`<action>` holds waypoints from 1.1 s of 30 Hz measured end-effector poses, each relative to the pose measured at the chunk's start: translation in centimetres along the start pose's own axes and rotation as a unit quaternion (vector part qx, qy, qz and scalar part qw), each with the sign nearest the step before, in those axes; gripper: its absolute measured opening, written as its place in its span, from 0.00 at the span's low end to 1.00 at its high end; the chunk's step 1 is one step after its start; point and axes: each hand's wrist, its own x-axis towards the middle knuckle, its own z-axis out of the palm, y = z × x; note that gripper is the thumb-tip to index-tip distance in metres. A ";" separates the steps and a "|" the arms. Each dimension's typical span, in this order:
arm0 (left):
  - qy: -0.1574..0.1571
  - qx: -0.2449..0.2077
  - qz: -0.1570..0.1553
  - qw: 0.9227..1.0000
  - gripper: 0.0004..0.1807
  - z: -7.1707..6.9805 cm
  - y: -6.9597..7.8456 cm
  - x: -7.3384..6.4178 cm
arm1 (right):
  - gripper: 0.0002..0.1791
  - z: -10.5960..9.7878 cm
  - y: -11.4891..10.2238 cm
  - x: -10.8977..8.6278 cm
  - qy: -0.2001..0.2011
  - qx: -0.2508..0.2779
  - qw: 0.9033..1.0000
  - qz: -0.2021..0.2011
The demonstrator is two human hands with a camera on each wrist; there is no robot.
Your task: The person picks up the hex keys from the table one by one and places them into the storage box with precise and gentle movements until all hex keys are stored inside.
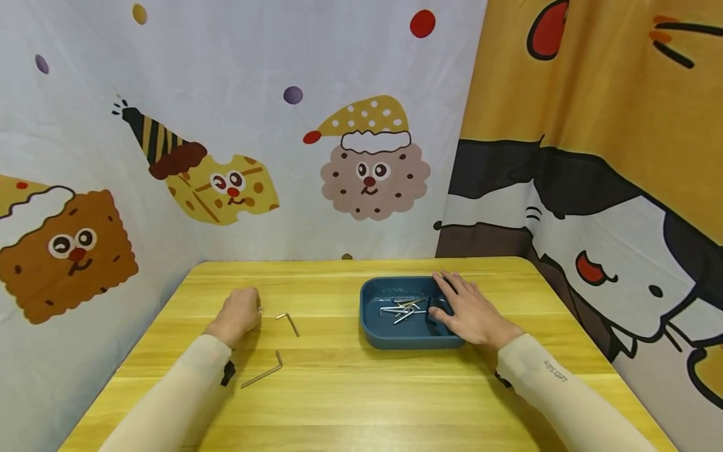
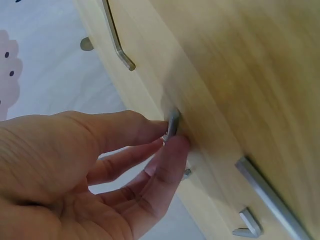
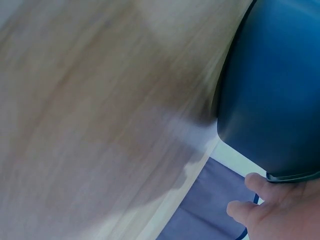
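My left hand [image 1: 240,314] is low over the left part of the table, its thumb and fingertips pinching a small hex key [image 2: 173,124]. Most of that key is hidden by the fingers. Right of this hand lies an L-shaped hex key [image 1: 292,325]; nearer the front is a longer hex key [image 1: 262,376]. A blue tray [image 1: 415,343] stands right of centre, with several silver hex keys [image 1: 403,311] jumbled inside. Across the tray's right end rests my right hand [image 1: 471,314], fingers stretched over the far rim and thumb over the inside.
The yellow wood-grain table [image 1: 339,402] ends at the back against a printed curtain [image 1: 316,207]. Another curtain [image 1: 610,251] hangs close along the right side. In the left wrist view, a hex key [image 2: 272,197] and a short bent one [image 2: 250,225] lie near the hand.
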 end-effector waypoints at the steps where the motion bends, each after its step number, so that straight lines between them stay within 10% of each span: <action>1: 0.000 -0.001 -0.001 1.000 0.08 0.0 0.0 0.0 | 0.49 0.0 0.0 0.0 0.000 -0.001 1.000 -0.001; 33: -0.026 -0.010 -0.005 1.000 0.04 -0.5 1.1 -0.6 | 0.49 0.1 0.0 0.0 0.001 0.004 1.000 0.005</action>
